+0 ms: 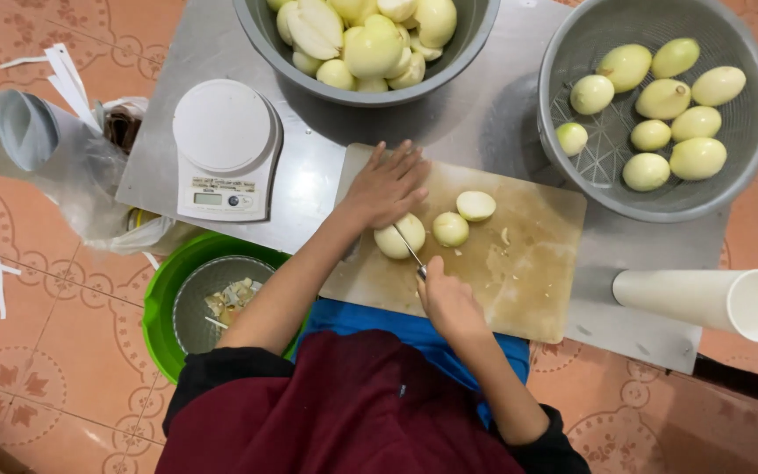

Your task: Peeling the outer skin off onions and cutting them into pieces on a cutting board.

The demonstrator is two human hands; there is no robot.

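Note:
My left hand presses down on a peeled pale onion on the wooden cutting board. My right hand grips a small knife whose blade cuts into that onion. Two more onion pieces lie on the board just right of it.
A grey bowl of cut onions stands at the back. A grey colander with whole peeled onions sits at the right. A white kitchen scale is at the left, a green basin with peels lower left, a white tube at the right.

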